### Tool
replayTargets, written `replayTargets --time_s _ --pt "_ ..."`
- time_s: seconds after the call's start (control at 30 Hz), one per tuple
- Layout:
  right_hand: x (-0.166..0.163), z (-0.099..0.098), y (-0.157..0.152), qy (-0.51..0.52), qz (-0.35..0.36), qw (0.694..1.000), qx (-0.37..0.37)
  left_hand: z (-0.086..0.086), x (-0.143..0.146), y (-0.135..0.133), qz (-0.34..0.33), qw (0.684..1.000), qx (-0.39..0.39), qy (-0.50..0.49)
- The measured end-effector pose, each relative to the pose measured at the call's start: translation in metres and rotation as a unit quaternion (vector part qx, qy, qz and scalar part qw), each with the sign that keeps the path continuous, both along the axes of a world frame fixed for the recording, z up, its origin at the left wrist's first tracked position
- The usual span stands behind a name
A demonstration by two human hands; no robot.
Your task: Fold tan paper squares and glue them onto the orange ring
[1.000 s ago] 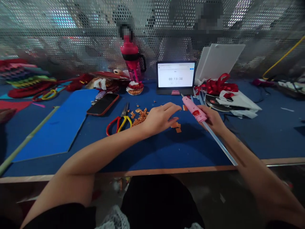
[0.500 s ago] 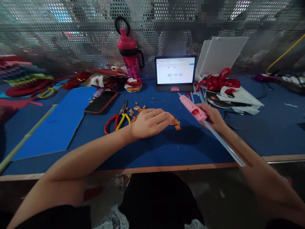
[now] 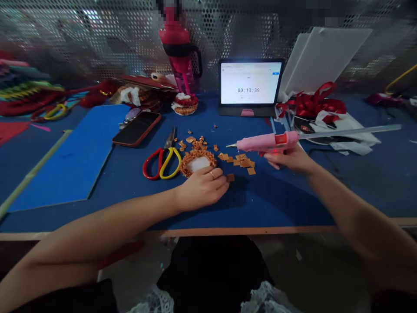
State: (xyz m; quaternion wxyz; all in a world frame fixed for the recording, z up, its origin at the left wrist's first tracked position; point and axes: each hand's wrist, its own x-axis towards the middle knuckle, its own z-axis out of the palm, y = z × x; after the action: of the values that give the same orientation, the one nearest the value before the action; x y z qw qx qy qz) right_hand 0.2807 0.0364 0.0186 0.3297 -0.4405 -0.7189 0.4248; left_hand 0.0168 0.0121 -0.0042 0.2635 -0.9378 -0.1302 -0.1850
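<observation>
2 hands: right hand [image 3: 289,158] is gripping a pink glue gun [image 3: 267,142]; left hand [image 3: 202,189], loosely curled, is touching an orange-rimmed disc [image 3: 198,161].

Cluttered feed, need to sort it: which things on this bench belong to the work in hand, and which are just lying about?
In use: pink glue gun, in right hand; round white piece ringed with orange chips, at left hand; loose orange square chips.
Lying about: red-and-yellow-handled scissors; red-cased phone; lit tablet; pink plastic bottle; red ribbon.
</observation>
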Motion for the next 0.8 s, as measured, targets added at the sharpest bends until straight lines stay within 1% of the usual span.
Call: replayTargets --time_s 0.1,0.13,0.2,0.3,0.37,0.43,0.5,0.57,0.67,0.8 --pt "0.003 -0.007 -0.006 -0.003 -0.019 1.0 -0.013 0.002 -0.005 -0.008 -0.002 1.0 0.026 -0.004" --pt "0.005 -0.009 -0.008 -0.022 -0.017 1.0 -0.009 0.002 -0.005 -0.011 0.002 0.999 0.035 -0.006" --pt "0.009 -0.008 -0.013 -0.074 -0.001 0.997 0.027 0.003 -0.006 -0.019 0.015 0.999 0.034 -0.01" --pt "0.01 -0.002 -0.017 -0.163 0.039 0.982 0.092 0.003 -0.003 -0.03 0.04 0.999 -0.028 -0.004" --pt "0.008 0.002 -0.018 -0.231 0.063 0.963 0.119 0.002 -0.001 -0.035 0.061 0.996 -0.07 0.009" --pt "0.004 0.005 -0.019 -0.292 0.086 0.942 0.14 0.002 0.001 -0.037 0.079 0.992 -0.095 0.022" --pt "0.002 0.005 -0.02 -0.326 0.105 0.926 0.158 0.001 0.002 -0.037 0.09 0.989 -0.109 0.031" --pt "0.001 0.006 -0.021 -0.332 0.118 0.922 0.162 0.001 0.002 -0.037 0.091 0.988 -0.117 0.039" --pt "0.002 0.007 -0.022 -0.329 0.118 0.926 0.144 0.001 0.002 -0.036 0.083 0.988 -0.127 0.043" --pt "0.003 0.007 -0.022 -0.281 0.103 0.948 0.112 0.001 0.003 -0.035 0.082 0.987 -0.134 0.038"
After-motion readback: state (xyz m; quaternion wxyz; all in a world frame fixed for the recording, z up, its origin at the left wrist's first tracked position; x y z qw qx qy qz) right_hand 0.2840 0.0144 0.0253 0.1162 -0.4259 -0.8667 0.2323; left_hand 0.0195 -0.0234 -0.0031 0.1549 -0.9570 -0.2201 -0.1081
